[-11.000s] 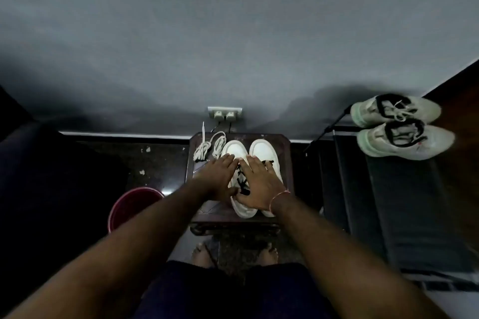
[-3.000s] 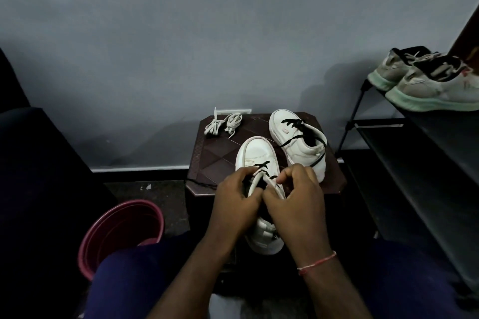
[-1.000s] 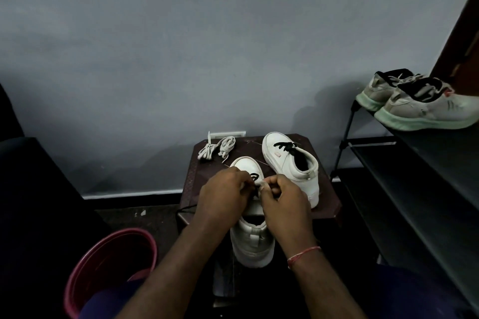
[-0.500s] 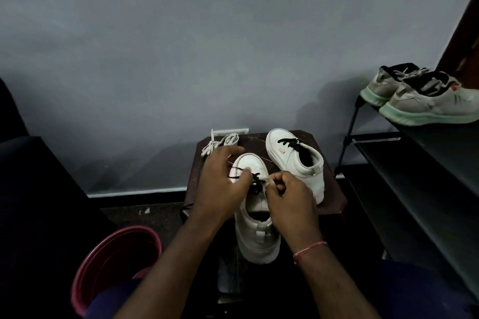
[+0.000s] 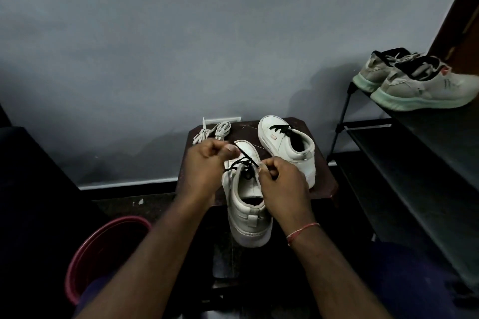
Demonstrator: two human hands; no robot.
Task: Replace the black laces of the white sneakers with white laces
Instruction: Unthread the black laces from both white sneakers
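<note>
A red bucket (image 5: pixel 103 254) stands on the floor at 8 o'clock of the desk (image 5: pixel 324 184). The bundled white laces (image 5: pixel 212 132) lie at the desk's far-left corner, at 12 o'clock of the left hand (image 5: pixel 207 163), which pinches the black lace (image 5: pixel 243 160) between thumb and forefinger over the toe of the near sneaker (image 5: pixel 246 204). The right hand (image 5: pixel 282 181), at 4 o'clock of the left and just apart from it, pinches the same lace at the tongue, and this sneaker's heel juts past the desk's near edge. The second sneaker (image 5: pixel 287 147) stands at 1 o'clock near the right edge, with bare desk top between it and the white laces, and a black shoe rack (image 5: pixel 414 176) stands close at 3 o'clock.
</note>
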